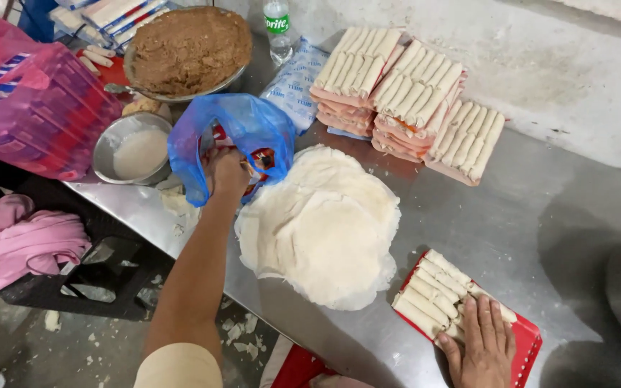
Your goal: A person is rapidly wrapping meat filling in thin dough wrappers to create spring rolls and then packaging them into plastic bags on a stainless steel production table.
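My left hand (228, 171) reaches into a blue plastic bag (233, 133) on the steel table (540, 215) and grips a red packet (263, 159) inside it. My right hand (481, 345) lies flat, fingers apart, on a red tray (526, 350) holding several rolled white pastries (431, 294) at the near edge. Between the hands lies a pile of thin round pastry sheets (321, 224).
A large metal bowl of brown filling (188, 49) stands at the back left, with a small steel bowl of white paste (132, 149) before it. Stacked trays of rolls (404, 90) fill the back. A pink bag (30, 100), a clear bottle (277, 29) and pink cloth (16, 241) sit left.
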